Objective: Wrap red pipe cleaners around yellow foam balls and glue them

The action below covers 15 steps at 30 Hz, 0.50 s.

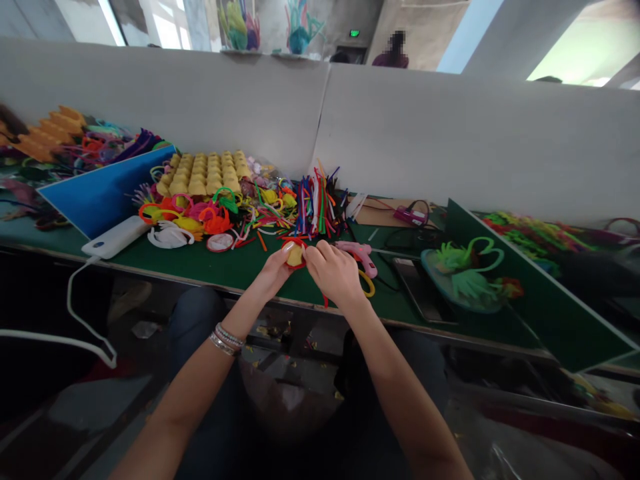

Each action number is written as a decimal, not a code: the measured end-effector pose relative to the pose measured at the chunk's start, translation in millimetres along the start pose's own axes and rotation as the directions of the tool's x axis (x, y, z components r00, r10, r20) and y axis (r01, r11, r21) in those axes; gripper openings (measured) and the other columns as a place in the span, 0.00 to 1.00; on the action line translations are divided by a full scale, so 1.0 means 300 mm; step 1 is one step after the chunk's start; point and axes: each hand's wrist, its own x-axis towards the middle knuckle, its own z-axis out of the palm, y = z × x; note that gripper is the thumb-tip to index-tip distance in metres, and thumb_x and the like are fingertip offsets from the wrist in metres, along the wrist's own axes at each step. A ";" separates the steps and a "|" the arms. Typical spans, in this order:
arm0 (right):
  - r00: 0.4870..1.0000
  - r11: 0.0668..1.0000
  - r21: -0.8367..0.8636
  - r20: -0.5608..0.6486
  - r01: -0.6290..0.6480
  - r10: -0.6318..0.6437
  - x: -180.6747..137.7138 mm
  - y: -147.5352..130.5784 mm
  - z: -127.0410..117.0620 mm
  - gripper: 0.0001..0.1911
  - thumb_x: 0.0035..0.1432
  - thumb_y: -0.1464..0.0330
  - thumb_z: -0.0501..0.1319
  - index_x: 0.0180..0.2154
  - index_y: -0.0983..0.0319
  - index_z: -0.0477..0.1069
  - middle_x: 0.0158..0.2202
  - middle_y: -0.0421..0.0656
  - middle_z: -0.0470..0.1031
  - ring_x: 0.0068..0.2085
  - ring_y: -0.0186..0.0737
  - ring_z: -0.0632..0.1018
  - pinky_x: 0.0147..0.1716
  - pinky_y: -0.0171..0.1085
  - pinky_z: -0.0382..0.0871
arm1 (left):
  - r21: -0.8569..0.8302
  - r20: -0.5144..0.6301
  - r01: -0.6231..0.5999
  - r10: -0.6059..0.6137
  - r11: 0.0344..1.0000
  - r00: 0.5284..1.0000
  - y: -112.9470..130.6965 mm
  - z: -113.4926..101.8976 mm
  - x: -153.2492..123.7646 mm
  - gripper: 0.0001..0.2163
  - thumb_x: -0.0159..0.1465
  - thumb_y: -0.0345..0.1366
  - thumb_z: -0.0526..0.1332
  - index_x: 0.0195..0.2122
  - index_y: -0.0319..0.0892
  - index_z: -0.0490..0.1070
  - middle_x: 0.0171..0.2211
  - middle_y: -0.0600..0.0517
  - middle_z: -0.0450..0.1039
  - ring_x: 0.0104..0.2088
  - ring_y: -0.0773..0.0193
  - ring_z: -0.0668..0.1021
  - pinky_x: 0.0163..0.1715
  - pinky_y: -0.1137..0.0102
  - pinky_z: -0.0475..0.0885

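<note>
Just over the table's front edge, my left hand (275, 270) is closed around a small pale-yellow cup piece (295, 256) with a red fuzzy rim. The cup resembles one cell of an egg carton. My right hand (334, 268) pinches at the rim's right side, its fingertips partly hidden. A red pipe cleaner end (326, 301) sticks out below that hand. Right beside it lies a pink glue gun (369, 260), with a yellow ring-shaped handle (369, 285) partly covered under my hand.
Behind my hands stand bundled pipe cleaners (317, 203). Leftward are a yellow egg tray (205, 172), pipe-cleaner figures (200, 217), a white power strip (117, 237) and a blue divider (110, 190). To the right are a phone (423, 290), a tray of green pieces (465, 307) and a green divider (540, 293).
</note>
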 end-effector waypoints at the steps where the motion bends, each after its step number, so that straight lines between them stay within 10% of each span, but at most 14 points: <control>1: 0.999 1.000 0.030 -0.031 -0.008 0.009 -0.002 0.002 0.003 0.13 0.64 0.69 0.47 0.30 0.60 0.67 0.26 0.41 0.68 0.27 0.33 0.68 0.26 0.35 0.52 | 0.010 -0.012 -0.001 0.001 1.000 1.000 0.000 0.000 0.001 0.06 0.60 0.32 0.57 0.34 0.40 0.73 0.32 0.53 0.76 0.34 0.68 0.77 0.38 0.74 0.72; 15: 0.919 0.849 0.523 -0.294 -0.077 0.264 -0.023 0.026 0.025 0.09 0.62 0.66 0.54 0.34 0.60 0.71 0.29 0.44 0.75 0.31 0.36 0.74 0.30 0.35 0.63 | 0.009 -0.143 0.043 -0.041 0.999 0.989 0.000 -0.003 0.023 0.08 0.56 0.36 0.62 0.36 0.40 0.71 0.30 0.53 0.75 0.30 0.67 0.75 0.33 0.72 0.70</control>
